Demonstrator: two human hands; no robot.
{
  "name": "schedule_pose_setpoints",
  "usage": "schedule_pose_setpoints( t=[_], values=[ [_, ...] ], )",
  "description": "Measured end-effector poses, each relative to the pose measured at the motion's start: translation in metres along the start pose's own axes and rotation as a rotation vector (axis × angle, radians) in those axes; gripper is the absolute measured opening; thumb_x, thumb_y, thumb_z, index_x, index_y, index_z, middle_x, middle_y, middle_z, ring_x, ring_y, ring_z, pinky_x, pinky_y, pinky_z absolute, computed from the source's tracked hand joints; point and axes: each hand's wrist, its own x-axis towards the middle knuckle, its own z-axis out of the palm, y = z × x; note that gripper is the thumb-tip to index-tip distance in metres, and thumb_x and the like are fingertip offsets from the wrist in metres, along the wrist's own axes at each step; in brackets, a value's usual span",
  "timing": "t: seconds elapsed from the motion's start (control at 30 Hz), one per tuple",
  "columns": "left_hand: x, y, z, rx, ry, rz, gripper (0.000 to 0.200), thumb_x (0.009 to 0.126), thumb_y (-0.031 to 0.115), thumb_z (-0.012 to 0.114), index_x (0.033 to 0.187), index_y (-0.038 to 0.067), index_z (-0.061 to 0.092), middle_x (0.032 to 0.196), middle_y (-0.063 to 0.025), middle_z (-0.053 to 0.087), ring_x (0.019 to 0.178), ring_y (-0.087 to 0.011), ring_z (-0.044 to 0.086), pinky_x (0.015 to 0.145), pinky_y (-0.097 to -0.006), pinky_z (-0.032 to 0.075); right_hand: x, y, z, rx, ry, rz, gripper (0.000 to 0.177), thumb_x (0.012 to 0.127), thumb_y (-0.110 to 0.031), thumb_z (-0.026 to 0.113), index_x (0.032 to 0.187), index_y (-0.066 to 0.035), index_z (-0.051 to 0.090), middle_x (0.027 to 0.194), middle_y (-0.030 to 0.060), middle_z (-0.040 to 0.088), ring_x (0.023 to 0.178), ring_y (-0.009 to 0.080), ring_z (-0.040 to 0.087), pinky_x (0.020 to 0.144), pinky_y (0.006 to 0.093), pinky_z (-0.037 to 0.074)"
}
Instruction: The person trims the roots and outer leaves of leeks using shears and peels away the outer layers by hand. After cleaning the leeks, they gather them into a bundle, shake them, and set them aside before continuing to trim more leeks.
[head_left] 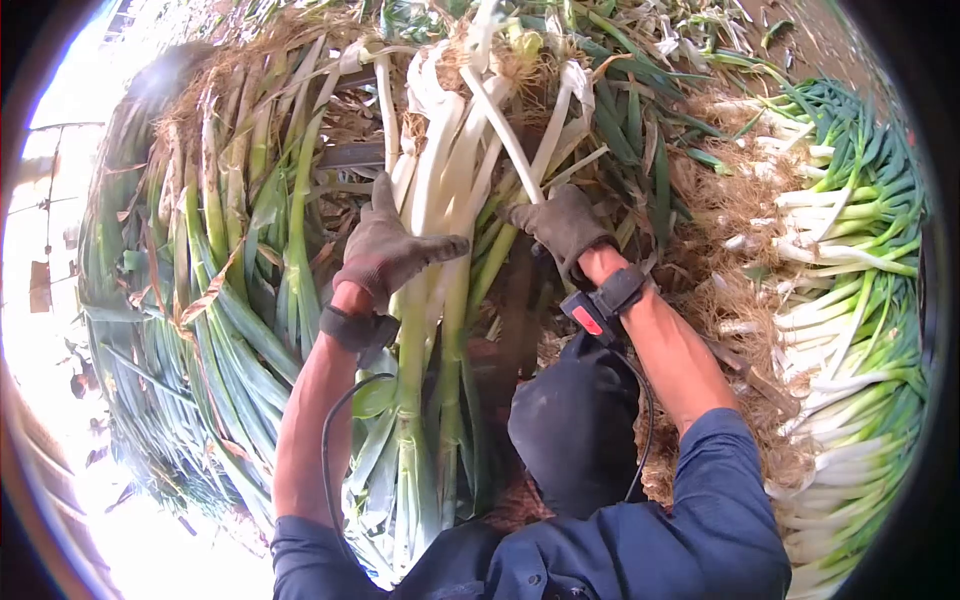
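Grey-brown fabric gloves, dirt-stained, cover both hands above a pile of leeks [430,185] at the centre of the scene. The left hand [388,245] is spread, its fingers pointing to the far side and its thumb stretched rightward across the pale stalks, on or just above them. The right hand [565,225] has its fingers curled, and a slender white stalk [505,135] slants down to them from the far side; whether they pinch it or merely touch it I cannot tell.

The central leeks are thick, smooth and white at the far end, turning ribbed green toward the near side. To the left lies a heap of untrimmed leeks [240,215] with matted brown roots, yellowing sheaths and shrivelled dry leaves. Along the right edge runs a row of cleaner leeks [840,330], glossy white shanks side by side, wiry tan roots [735,215] to the left, dark green leaves to the right. Dark bands circle both wrists, the right one beside a device [590,318] with a red patch.
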Motion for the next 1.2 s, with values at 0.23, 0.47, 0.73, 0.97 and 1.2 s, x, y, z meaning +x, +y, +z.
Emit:
schedule_pose_setpoints(
  t=[0.23,0.47,0.73,0.97,1.2],
  values=[
    [0.006,-0.015,-0.013,-0.451,-0.088,0.032,0.118,0.070,0.037,0.095,0.156,-0.006,0.026,0.141,-0.0191,0.058,0.130,-0.0246,0.056,0.112,-0.0349,0.041,-0.022,0.033,-0.008,0.322,-0.108,-0.013,0.022,0.084,-0.026,0.079,0.089,-0.005,0.075,0.075,-0.0002,0.067,0.062,0.0090,0.060,0.056,0.0246,0.051],
    [0.012,-0.028,-0.019,-0.570,-0.128,0.082,0.118,0.069,0.045,0.093,0.157,-0.003,0.030,0.147,-0.0193,0.052,0.136,-0.0268,0.049,0.116,-0.0373,0.036,0.001,0.046,0.014,0.088,-0.329,-0.686,0.028,0.105,-0.015,0.054,0.121,0.001,0.071,0.114,0.0093,0.074,0.103,0.0170,0.070,0.093,0.0292,0.053],
    [0.005,-0.039,-0.025,-0.727,-0.231,0.144,0.098,0.074,0.043,0.088,0.150,-0.002,0.045,0.136,-0.0138,0.061,0.123,-0.0215,0.058,0.107,-0.0364,0.044,-0.003,-0.017,0.042,0.130,-0.411,-0.142,0.050,0.095,-0.044,0.071,0.115,0.002,0.074,0.091,0.0026,0.070,0.084,0.0139,0.061,0.079,0.0297,0.049],
    [-0.003,-0.031,-0.038,-0.578,-0.303,-0.022,0.080,0.078,0.047,0.086,0.136,-0.001,0.058,0.121,-0.0106,0.069,0.104,-0.0169,0.064,0.094,-0.0338,0.051,-0.006,-0.020,0.038,0.049,-0.362,-0.145,0.061,0.083,-0.060,0.078,0.093,-0.001,0.073,0.075,0.0029,0.060,0.074,0.0168,0.054,0.068,0.0337,0.046],
    [-0.026,-0.025,-0.041,-0.486,-0.168,0.088,0.066,0.079,0.040,0.084,0.126,-0.002,0.064,0.113,-0.0068,0.071,0.100,-0.0160,0.063,0.093,-0.0330,0.050,-0.004,-0.008,0.061,-0.421,-0.188,-0.315,0.062,0.093,-0.061,0.063,0.117,-0.005,0.071,0.092,0.0199,0.072,0.089,0.0287,0.069,0.081,0.0439,0.053]
  ],
)
